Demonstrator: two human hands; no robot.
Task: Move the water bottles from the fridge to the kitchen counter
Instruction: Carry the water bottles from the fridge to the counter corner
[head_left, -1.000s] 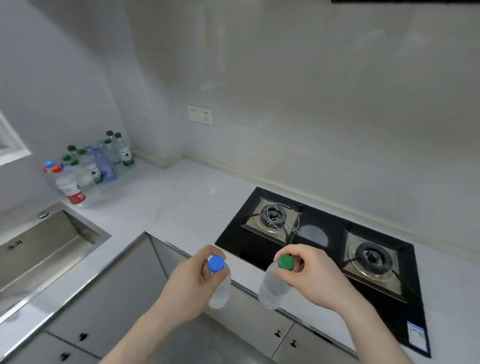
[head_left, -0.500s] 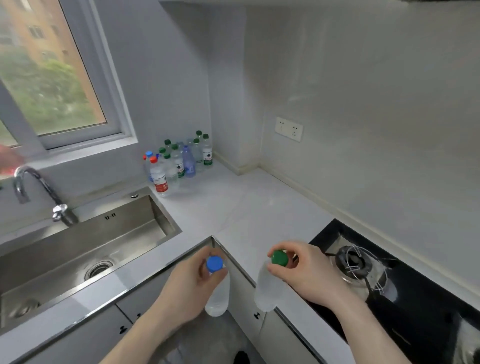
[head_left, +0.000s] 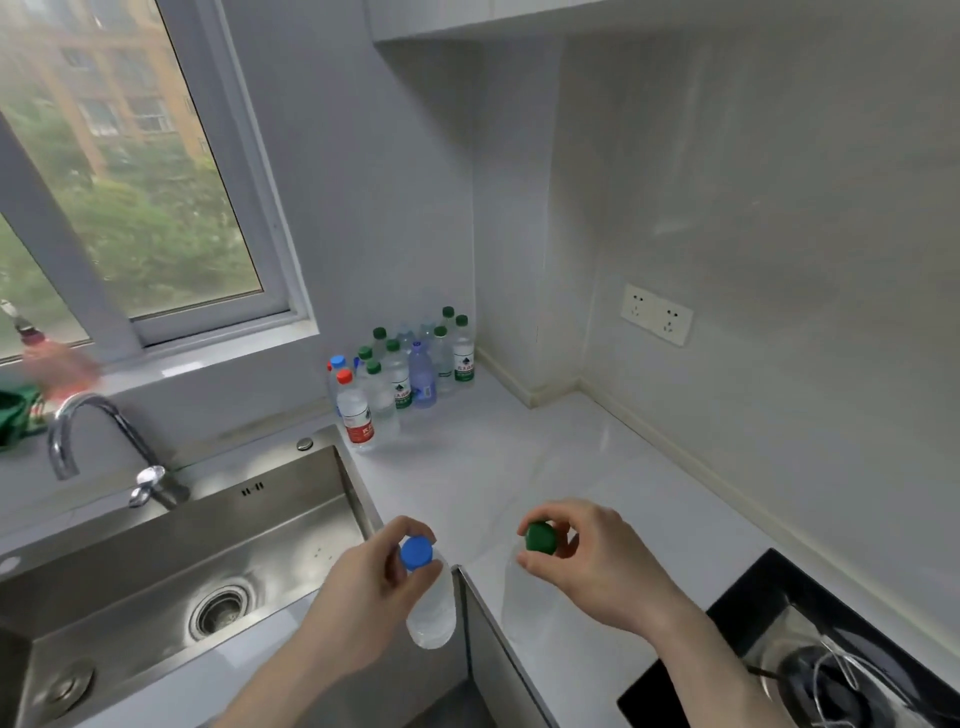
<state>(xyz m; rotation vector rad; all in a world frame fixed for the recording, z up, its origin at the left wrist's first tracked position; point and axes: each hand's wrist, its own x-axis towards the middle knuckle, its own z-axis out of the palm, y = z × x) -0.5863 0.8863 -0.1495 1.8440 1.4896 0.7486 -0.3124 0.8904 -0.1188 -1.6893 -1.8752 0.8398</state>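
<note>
Now carried closer to the counter's (head_left: 519, 467) inner corner: blue-capped bottle (head_left: 428, 597) gripped by left hand (head_left: 363, 587), green-capped bottle (head_left: 524, 577) pinched at cap by right hand (head_left: 587, 561), both unplaced, bottle cluster (head_left: 405, 374) waiting beyond.

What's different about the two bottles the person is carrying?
The left hand grips the blue-capped bottle; the right hand grips the green-capped bottle. The blue-capped bottle hangs over the gap in front of the cabinets, while the green-capped bottle hangs over the counter. Both are clear, held by the neck just under the cap, and neither is set down yet.
</note>
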